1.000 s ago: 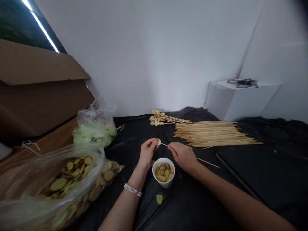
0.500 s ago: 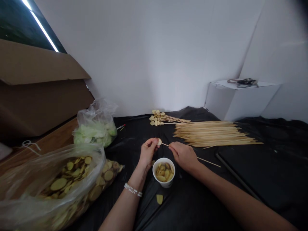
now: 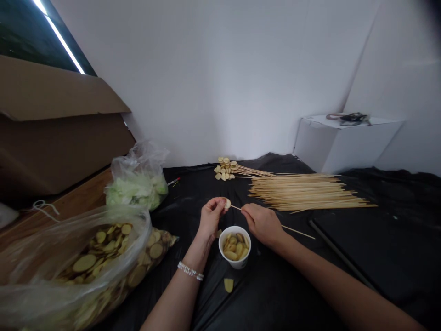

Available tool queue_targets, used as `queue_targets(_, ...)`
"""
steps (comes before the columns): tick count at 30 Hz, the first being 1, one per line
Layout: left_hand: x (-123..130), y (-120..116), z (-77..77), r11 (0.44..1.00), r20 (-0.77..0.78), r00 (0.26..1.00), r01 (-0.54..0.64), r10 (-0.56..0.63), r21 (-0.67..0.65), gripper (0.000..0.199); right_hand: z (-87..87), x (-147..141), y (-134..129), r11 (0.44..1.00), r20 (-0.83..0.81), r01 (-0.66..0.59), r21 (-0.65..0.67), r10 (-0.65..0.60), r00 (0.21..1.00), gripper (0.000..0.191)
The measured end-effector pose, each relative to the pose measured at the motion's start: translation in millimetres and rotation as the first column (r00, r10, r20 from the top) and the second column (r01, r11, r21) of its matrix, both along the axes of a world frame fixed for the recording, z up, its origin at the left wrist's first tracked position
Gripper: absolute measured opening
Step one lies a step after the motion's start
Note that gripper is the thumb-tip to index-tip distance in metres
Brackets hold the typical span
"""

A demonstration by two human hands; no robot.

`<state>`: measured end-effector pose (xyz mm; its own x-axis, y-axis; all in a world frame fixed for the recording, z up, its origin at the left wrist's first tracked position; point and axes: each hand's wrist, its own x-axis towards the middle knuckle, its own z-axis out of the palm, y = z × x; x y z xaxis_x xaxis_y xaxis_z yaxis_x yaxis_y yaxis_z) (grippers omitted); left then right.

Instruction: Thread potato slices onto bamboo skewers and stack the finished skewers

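Our left hand (image 3: pixel 211 217) pinches a potato slice (image 3: pixel 227 204) at the tip of the bamboo skewer (image 3: pixel 296 231) gripped by our right hand (image 3: pixel 262 224), above a white paper cup (image 3: pixel 234 265) of potato slices (image 3: pixel 234 246); more fill a plastic bag (image 3: pixel 131 236) to the left.

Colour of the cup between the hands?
White, on both rim and outer wall. The cup shows best in the head view.

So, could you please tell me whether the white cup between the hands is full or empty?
Partly full: potato slices lie heaped inside the white cup, their tops sitting below its rim.
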<state>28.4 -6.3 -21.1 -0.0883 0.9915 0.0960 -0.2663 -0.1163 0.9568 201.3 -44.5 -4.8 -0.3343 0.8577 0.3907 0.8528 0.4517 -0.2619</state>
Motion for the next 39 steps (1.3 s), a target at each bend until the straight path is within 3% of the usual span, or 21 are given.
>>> queue_targets(5, -9.6, 1.9, 5.8, 0.99, 0.084, 0.987, -0.131, 0.135, -0.053, 0.029, -0.5, 3.4, 1.1, 1.0, -0.015, 0.026, 0.014, -0.026, 1.0, 0.029)
queue_targets(11, -9.2, 0.2, 7.6, 0.991, 0.184, 0.982, -0.008, 0.033, -0.136, 0.027, -2.6, 3.2, 2.8, 0.999, -0.056, 0.015, 0.028, -0.013, 0.998, 0.027)
queue_targets(18, -8.1, -0.8, 9.3, 0.962, 0.291, 0.957, 0.087, -0.008, -0.26, 0.024, -2.1, 3.0, 1.2, 0.999, -0.065, 0.017, 0.038, -0.015, 0.998, 0.028)
queue_targets(23, -9.7, -2.7, 11.0, 0.952, 0.301, 0.947, 0.185, -0.108, -0.243, 0.032, -1.5, 3.1, 1.4, 0.999, -0.027, 0.018, 0.033, -0.017, 0.999, 0.029)
queue_targets(31, -12.7, 0.6, 12.4, 0.967, 0.308, 0.951, 0.104, -0.028, -0.232, 0.014, -1.3, 2.4, 1.0, 0.999, -0.013, -0.001, 0.037, 0.001, 1.0, 0.029)
queue_targets(39, -16.0, 2.3, 10.3, 0.959, 0.372, 0.928, 0.116, -0.013, -0.257, 0.02, -0.6, 4.2, 1.6, 0.999, -0.033, 0.012, 0.04, -0.011, 0.999, 0.029)
